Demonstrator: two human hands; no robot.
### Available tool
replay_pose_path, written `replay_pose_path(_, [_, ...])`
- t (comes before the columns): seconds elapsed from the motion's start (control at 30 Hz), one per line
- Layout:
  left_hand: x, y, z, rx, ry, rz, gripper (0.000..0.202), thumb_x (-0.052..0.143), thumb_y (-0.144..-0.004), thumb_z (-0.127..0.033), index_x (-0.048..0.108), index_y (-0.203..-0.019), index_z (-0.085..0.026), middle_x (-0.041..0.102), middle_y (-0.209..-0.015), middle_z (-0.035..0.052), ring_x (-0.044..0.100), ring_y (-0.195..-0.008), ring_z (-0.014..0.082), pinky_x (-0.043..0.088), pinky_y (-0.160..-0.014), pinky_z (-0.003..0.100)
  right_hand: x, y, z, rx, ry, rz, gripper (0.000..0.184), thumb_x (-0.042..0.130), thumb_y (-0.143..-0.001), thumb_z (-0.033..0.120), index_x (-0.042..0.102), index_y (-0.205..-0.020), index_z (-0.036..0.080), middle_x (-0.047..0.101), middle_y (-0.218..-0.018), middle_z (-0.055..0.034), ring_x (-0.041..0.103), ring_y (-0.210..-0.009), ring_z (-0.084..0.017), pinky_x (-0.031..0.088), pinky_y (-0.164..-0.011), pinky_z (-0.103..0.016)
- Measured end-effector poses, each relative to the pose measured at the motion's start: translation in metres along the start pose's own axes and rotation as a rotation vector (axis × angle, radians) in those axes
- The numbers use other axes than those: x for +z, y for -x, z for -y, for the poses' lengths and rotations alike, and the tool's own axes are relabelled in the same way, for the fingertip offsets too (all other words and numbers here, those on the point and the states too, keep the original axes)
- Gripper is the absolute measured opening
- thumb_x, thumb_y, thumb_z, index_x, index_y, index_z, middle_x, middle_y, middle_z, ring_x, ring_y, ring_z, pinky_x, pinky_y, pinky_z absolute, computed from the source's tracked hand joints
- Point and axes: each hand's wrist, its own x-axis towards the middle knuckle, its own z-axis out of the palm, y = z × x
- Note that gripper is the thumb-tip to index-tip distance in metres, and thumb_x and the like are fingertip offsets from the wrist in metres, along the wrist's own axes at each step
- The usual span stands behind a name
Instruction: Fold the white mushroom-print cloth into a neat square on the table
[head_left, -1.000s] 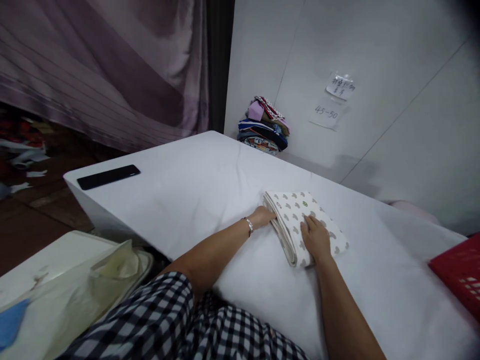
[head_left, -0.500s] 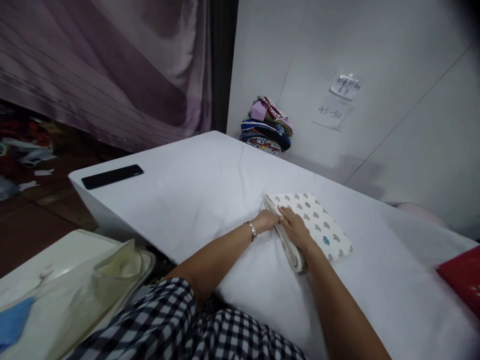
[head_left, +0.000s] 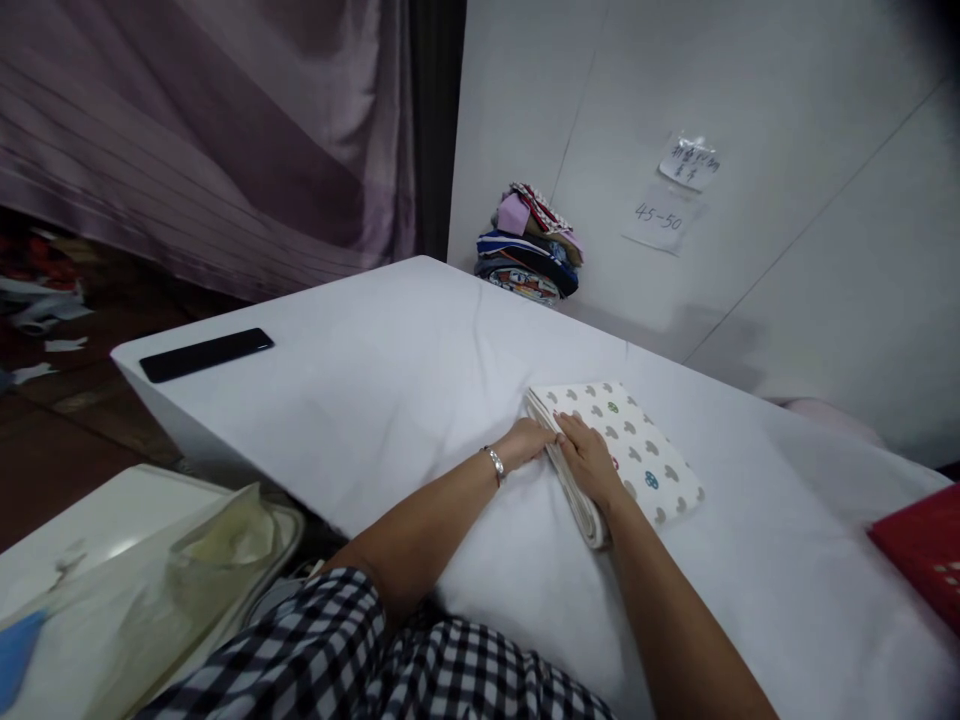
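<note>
A folded white cloth (head_left: 637,445) printed with small grey shapes lies on the white table (head_left: 390,370). My left hand (head_left: 527,438), with a bracelet at the wrist, rests against the cloth's left folded edge, its fingers tucked at the layers. My right hand (head_left: 590,458) lies flat on top of the cloth near that same edge, fingers stretched forward beside the left hand's fingertips.
A black phone (head_left: 205,353) lies near the table's left edge. A stack of folded colourful clothes (head_left: 529,245) sits at the far corner by the wall. A red basket (head_left: 919,560) is at the right. A plastic-covered white surface (head_left: 135,560) stands lower left.
My right hand slid from the cloth's middle toward its left edge, ending beside my left hand. The left hand stayed at the fold.
</note>
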Motion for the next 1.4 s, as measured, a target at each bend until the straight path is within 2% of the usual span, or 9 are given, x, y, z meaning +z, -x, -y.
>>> replay_pose_path(0.27, [-0.013,0.004,-0.008,-0.088,0.074,0.16,0.038,0.06,-0.075,-0.045,0.043,-0.056,-0.017,0.042,-0.046,-0.0049,0.037,-0.037,0.0051,0.018,-0.037,0.019,0.001,-0.001,0.0,0.009,0.039,0.019,0.045,0.03,-0.093,0.033,0.04,-0.136,0.028,0.04,-0.142,-0.0032,0.026,-0.136,-0.022,0.019,-0.108,-0.051])
replay_pose_path(0.43, [-0.009,0.0,-0.004,-0.061,-0.022,0.081,0.049,0.058,-0.074,-0.057,0.042,-0.052,-0.016,0.041,-0.042,-0.0042,0.034,-0.035,0.0053,0.02,-0.037,0.02,-0.006,0.002,0.001,0.009,0.034,0.091,0.05,0.034,-0.091,0.04,0.035,-0.139,0.028,0.035,-0.145,-0.0037,0.022,-0.137,-0.023,0.017,-0.108,-0.052])
replay_pose_path(0.53, [-0.006,-0.003,0.0,-0.029,-0.073,0.053,0.048,0.057,-0.076,-0.056,0.043,-0.052,-0.017,0.041,-0.042,-0.0038,0.034,-0.035,0.0059,0.021,-0.037,0.021,-0.014,0.022,0.001,0.012,0.093,0.118,0.052,0.036,-0.09,0.045,0.036,-0.138,0.026,0.034,-0.146,-0.0055,0.024,-0.136,-0.023,0.02,-0.108,-0.05])
replay_pose_path(0.63, [-0.005,-0.005,0.002,-0.021,-0.088,0.048,0.044,0.056,-0.078,-0.05,0.043,-0.052,-0.017,0.041,-0.041,-0.0036,0.035,-0.035,0.0068,0.022,-0.038,0.021,-0.014,0.057,-0.005,-0.071,0.224,0.048,0.053,0.036,-0.091,0.045,0.036,-0.139,0.022,0.036,-0.144,-0.0085,0.027,-0.135,-0.025,0.022,-0.108,-0.049])
replay_pose_path(0.8, [-0.005,-0.004,0.0,-0.001,-0.15,0.021,0.043,0.057,-0.077,-0.047,0.044,-0.049,-0.017,0.041,-0.037,-0.0023,0.037,-0.035,0.0086,0.024,-0.038,0.022,-0.001,0.102,-0.016,-0.252,0.405,-0.118,0.062,0.042,-0.09,0.039,0.022,-0.144,0.016,0.036,-0.144,-0.0131,0.026,-0.135,-0.027,0.023,-0.107,-0.05])
replay_pose_path(1.0, [-0.005,0.004,-0.004,0.004,-0.149,0.032,0.048,0.054,-0.078,-0.055,0.044,-0.051,-0.017,0.042,-0.039,-0.0023,0.036,-0.035,0.0077,0.021,-0.037,0.022,0.005,0.105,-0.015,-0.277,0.405,-0.22,0.06,0.043,-0.088,0.029,0.023,-0.143,0.015,0.039,-0.141,-0.0151,0.028,-0.134,-0.028,0.024,-0.106,-0.051])
replay_pose_path(1.13, [-0.004,0.015,-0.005,-0.115,-0.025,0.205,0.052,0.048,-0.079,-0.062,0.049,-0.059,-0.014,0.049,-0.048,0.0001,0.04,-0.039,0.0069,0.018,-0.036,0.02,0.004,0.102,-0.016,-0.241,0.338,-0.201,0.057,0.043,-0.086,0.027,0.029,-0.141,0.016,0.042,-0.14,-0.0136,0.031,-0.132,-0.027,0.025,-0.106,-0.051])
replay_pose_path(1.27, [0.004,0.028,-0.003,-0.255,0.136,0.368,0.035,0.047,-0.085,-0.041,0.05,-0.065,-0.013,0.051,-0.052,-0.0003,0.043,-0.04,0.006,0.014,-0.034,0.018,0.001,0.102,-0.017,-0.195,0.254,-0.168,0.058,0.044,-0.085,0.027,0.029,-0.141,0.019,0.04,-0.141,-0.0124,0.031,-0.133,-0.027,0.024,-0.106,-0.052])
replay_pose_path(1.4, [0.016,0.041,0.001,-0.254,0.159,0.35,0.017,0.048,-0.079,-0.018,0.049,-0.063,-0.013,0.051,-0.051,-0.0011,0.043,-0.039,0.005,0.014,-0.033,0.017,-0.002,0.102,-0.015,-0.155,0.159,-0.139,0.057,0.044,-0.084,0.028,0.032,-0.14,0.021,0.04,-0.141,-0.0112,0.031,-0.133,-0.027,0.022,-0.107,-0.053])
